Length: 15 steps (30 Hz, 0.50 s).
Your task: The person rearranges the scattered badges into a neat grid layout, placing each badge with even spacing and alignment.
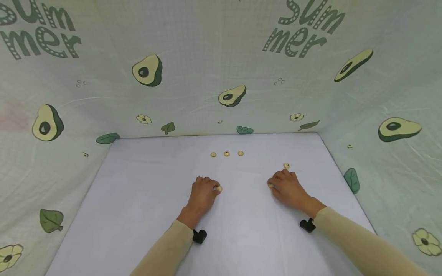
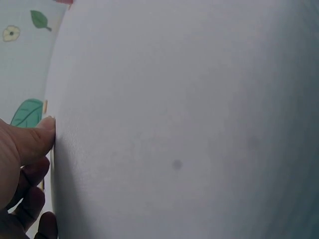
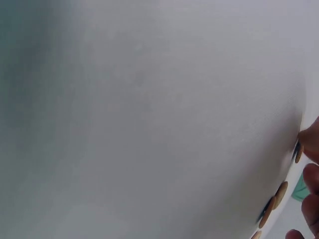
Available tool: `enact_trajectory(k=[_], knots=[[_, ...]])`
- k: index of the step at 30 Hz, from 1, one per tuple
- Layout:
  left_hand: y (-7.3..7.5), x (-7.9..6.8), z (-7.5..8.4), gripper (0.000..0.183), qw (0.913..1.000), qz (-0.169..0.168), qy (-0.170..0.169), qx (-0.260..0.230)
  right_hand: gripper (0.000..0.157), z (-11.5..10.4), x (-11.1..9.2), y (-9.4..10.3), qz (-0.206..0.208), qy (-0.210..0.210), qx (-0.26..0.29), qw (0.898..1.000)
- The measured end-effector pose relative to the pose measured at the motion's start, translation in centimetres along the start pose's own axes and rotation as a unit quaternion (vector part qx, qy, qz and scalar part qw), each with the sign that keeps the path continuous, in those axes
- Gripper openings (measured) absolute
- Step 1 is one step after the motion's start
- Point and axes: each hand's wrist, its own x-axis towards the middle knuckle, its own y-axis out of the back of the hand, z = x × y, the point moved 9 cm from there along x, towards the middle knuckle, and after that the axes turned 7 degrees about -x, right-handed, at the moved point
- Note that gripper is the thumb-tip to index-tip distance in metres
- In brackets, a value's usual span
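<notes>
My left hand (image 1: 203, 193) is low over the white tabletop, its thumb and forefinger pinching a small round tan disc (image 1: 219, 188). In the left wrist view that hand (image 2: 27, 142) shows at the left edge, with the disc mostly hidden. To the right, my right hand (image 1: 288, 188) holds another tan disc (image 1: 271, 185) between thumb and forefinger, close to the table surface. Just beyond its knuckles lies a loose disc (image 1: 286, 165) with a dark mark. The right wrist view catches only the fingertips (image 3: 311, 177) at its right edge, near several discs.
Farther back, three similar discs lie in a short row: a left one (image 1: 213, 154), a middle one (image 1: 226, 153) and a right one (image 1: 240, 153). A white table (image 1: 145, 184) spans the front. Around it hangs a pale avocado-print cloth (image 1: 193, 76) on three sides.
</notes>
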Motion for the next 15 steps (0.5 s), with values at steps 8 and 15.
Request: enact_trajectory(k=[8, 15], knots=[[0.15, 0.0, -0.04, 0.017, 1.0, 0.0, 0.0, -0.003, 0.024, 0.48, -0.18, 0.39, 0.018, -0.019, -0.032, 0.999], [0.06, 0.06, -0.1, 0.017, 0.9999, -0.009, 0.002, -0.005, 0.018, 0.16, -0.05, 0.4, 0.032, 0.003, -0.024, 0.999]])
